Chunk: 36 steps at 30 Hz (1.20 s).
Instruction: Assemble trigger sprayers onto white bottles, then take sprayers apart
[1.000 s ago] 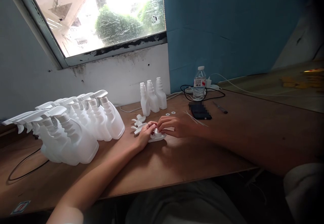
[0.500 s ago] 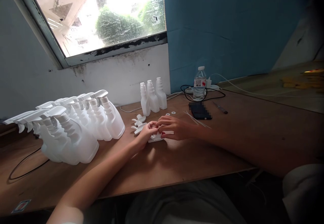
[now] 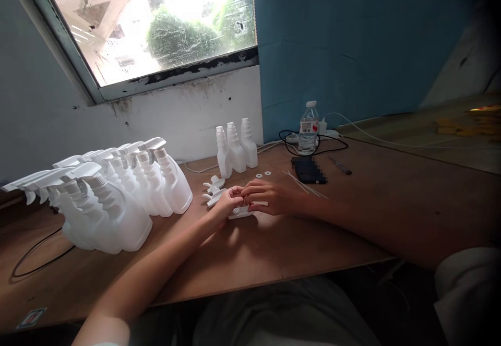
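My left hand [image 3: 226, 203] and my right hand [image 3: 270, 198] meet above the table, with their fingertips close together. The left fingers are closed at a white spray head [image 3: 239, 213], which shows only partly beneath both hands. My right fingers are bent and pinched together by the left fingertips. What lies between them is hidden or too small to make out. Just left of my left hand lie two loose white spray heads, a nearer one [image 3: 216, 198] and a farther one [image 3: 214, 183]. Beyond the right hand are two small white washers [image 3: 259, 176].
Several white bottles with spray heads [image 3: 125, 215] stand at the left. Three white bottles without heads [image 3: 236, 150] stand by the wall. Farther right are thin white tubes [image 3: 303, 184], a dark phone-like slab [image 3: 309, 170], a knife [image 3: 341, 166], a water bottle [image 3: 308, 129] and cables [image 3: 336, 145].
Both hands keep almost the same place and pose, with slight finger movement. The whole view has shifted a little.
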Each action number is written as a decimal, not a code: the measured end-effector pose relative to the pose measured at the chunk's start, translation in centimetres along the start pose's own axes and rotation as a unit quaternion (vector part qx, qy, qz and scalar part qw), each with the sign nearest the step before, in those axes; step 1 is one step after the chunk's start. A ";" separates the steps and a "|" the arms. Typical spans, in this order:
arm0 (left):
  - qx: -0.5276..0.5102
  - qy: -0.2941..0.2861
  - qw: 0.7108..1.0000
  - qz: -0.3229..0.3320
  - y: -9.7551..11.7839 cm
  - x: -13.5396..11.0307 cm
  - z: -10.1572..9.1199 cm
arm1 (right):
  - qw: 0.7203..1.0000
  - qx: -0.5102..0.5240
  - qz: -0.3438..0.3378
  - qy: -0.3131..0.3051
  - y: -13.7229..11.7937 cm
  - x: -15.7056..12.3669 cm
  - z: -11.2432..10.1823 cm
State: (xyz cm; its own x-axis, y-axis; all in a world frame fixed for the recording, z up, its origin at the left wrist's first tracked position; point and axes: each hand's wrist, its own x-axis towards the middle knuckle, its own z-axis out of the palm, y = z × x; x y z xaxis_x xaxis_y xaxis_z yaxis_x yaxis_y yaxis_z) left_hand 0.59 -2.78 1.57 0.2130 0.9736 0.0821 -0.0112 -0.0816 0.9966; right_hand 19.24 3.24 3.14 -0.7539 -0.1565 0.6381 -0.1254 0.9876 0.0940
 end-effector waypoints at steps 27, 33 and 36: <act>0.036 -0.001 0.999 0.028 0.7 -0.9 0.8 | 0.984 0.080 0.158 0.032 0.5 -0.1 -2.9; 0.006 0.018 1.000 0.003 0.7 -1.2 1.1 | 0.907 -0.126 0.355 -0.188 4.5 -2.2 -6.9; 0.014 0.021 1.000 0.004 0.7 -1.3 1.1 | 0.794 -0.079 0.511 -0.321 6.0 -3.5 -8.2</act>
State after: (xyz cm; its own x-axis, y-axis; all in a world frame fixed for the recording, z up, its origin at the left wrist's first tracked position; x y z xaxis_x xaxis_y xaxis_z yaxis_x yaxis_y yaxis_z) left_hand 1.39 -4.35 2.15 0.1725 0.9808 0.0912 0.0145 -0.0951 0.9954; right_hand 26.42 9.79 7.78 -0.5894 0.8046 -0.0726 0.8071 0.5826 -0.0957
